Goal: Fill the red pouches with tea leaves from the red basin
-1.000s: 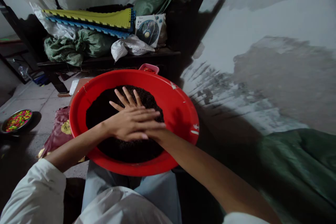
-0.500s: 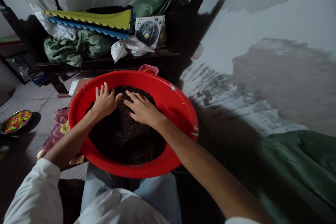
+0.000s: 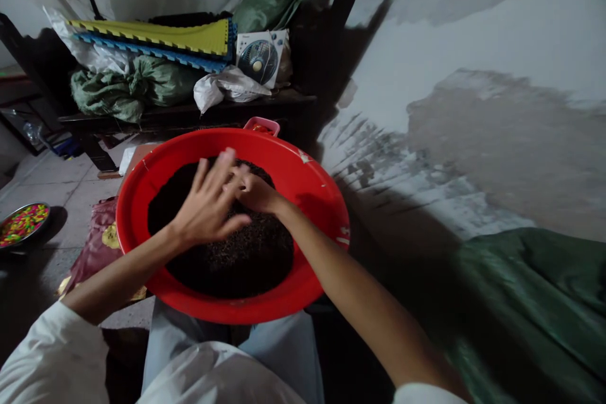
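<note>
A large red basin [image 3: 315, 259] rests over my lap, holding a mass of dark, fine, seed-like grains [image 3: 250, 252]. My left hand [image 3: 208, 202] is above the grains with its fingers spread and nothing in it, slightly smeared by motion. Just beyond it, my right hand [image 3: 258, 192] meets or overlaps the left fingers over the far part of the grains. Its fingers seem bent, but they are blurred and partly hidden behind the left hand.
Behind the basin, a dark wooden bench [image 3: 161, 113] bears foam mats [image 3: 156, 35], sacks and a fan box [image 3: 260, 57]. A small pink container [image 3: 265, 125] sits at the basin's far rim. A bowl of colourful pieces [image 3: 23, 224] stands left; green sheeting [image 3: 530, 284] lies right.
My left hand has risen from the grains and moved right, towards the right hand. My right hand has drawn its fingers in. The view has shifted slightly.
</note>
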### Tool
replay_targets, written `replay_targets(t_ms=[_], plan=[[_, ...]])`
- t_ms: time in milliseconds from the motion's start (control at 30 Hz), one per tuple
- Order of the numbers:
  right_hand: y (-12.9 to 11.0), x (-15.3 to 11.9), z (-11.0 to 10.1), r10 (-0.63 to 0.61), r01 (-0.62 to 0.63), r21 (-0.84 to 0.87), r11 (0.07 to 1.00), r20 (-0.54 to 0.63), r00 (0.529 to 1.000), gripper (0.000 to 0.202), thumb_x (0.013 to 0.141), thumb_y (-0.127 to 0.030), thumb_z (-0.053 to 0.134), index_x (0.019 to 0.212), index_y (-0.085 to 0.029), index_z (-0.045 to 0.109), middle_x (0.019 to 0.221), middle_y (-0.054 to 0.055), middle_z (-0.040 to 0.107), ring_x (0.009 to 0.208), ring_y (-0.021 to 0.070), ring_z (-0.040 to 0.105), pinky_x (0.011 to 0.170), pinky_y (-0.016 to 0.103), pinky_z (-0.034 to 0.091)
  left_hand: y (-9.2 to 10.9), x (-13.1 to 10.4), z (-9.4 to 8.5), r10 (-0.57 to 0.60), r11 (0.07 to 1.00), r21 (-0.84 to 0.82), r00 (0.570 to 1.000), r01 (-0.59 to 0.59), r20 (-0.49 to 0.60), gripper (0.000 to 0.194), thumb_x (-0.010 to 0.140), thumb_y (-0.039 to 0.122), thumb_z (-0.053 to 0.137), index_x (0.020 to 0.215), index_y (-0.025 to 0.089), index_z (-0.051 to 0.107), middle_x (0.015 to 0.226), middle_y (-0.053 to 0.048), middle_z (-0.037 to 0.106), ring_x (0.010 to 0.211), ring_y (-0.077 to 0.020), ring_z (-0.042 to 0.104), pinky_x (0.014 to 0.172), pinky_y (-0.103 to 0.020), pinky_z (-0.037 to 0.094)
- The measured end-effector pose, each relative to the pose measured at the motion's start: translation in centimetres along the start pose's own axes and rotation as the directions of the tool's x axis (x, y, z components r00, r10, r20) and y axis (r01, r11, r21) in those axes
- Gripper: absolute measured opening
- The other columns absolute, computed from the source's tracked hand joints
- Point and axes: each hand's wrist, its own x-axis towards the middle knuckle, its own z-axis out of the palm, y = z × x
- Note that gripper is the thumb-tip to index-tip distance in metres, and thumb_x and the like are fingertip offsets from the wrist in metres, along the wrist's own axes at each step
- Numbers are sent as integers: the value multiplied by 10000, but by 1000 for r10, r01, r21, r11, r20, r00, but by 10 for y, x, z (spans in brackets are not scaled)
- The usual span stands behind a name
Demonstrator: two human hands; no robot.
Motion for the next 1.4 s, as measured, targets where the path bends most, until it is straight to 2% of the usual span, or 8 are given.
replay_targets(t_ms=[100, 267, 433, 633, 833, 1033, 1200, 1400], plan=[[-1, -1, 4, 25, -24, 22, 999, -23, 999, 640, 993, -311, 527, 1612, -249, 375, 1613, 114, 468, 1417, 235, 545, 1158, 443, 492, 10, 4, 3, 316, 949, -35, 943, -314, 105, 706, 1046, 579, 427, 1673, 302, 257, 1750, -49, 193, 1630, -312, 145, 1337, -530, 119], [4, 1, 6, 187, -168, 148, 975, -122, 975, 725, 972, -343, 564, 1629, -172, 308, 1653, 216, 372, 1354, 263, 603, 1114, 459, 520, 0, 3, 8, -245, 967, 80, 969, 243, 12, 768, 1074, 526, 367, 1676, 86, 183, 1732, -246, 73, 1618, -419, 88, 1270, -682, 146], [10, -1, 6, 107, -107, 7, 994, -113, 988, 753, 950, -344, 602, 1631, -180, 324, 1652, 180, 390, 1446, 265, 515, 1172, 432, 467, 9, -2, 6, 315, 949, -37, 941, -313, 126, 713, 1053, 585, 415, 1679, 298, 232, 1749, -83, 179, 1631, -309, 141, 1323, -560, 130], [12, -1, 5, 300, -291, 79, 953, -147, 943, 740, 962, -391, 603, 1620, -179, 340, 1628, 250, 393, 1258, 298, 668, 1056, 495, 551, -8, -7, 8, -258, 961, 137, 957, 240, 133, 690, 1084, 444, 396, 1686, 171, 198, 1727, -224, 161, 1524, -396, 397, 1214, -635, 341], [17, 2, 7, 200, -203, -33, 979, -75, 977, 703, 965, -333, 594, 1609, -176, 361, 1573, 204, 493, 1366, 278, 591, 1101, 449, 529, 9, -7, 4, 182, 983, -1, 974, -183, 137, 673, 1038, 450, 538, 1653, 408, 269, 1760, -51, 150, 1615, -321, 213, 1301, -577, 220], [24, 4, 1, 320, -304, 112, 946, -190, 928, 746, 959, -411, 618, 1601, -143, 349, 1586, 245, 460, 1218, 298, 685, 1046, 493, 562, 4, -4, 3, -240, 969, 41, 970, 242, -40, 737, 1040, 453, 498, 1679, 184, 246, 1750, -180, 81, 1614, -425, 129, 1273, -690, 132], [31, 2, 1, 160, -168, -45, 985, -144, 977, 707, 951, -346, 594, 1612, -228, 372, 1583, 170, 485, 1355, 289, 594, 1128, 499, 500, 7, -4, 8, 122, 992, -19, 976, -121, 179, 771, 1034, 497, 497, 1693, 265, 169, 1752, -104, 161, 1603, -318, 252, 1315, -535, 181], [-8, -6, -21, 300, -254, 217, 942, -214, 930, 542, 966, -441, 635, 1452, -217, 553, 1577, 186, 483, 1263, 296, 657, 1034, 504, 572, -31, -16, 18, -478, 878, 269, 754, 395, 451, 715, 1016, 455, 492, 1621, 100, 354, 1690, -345, 128, 1323, -497, 580, 1056, -709, 446]])
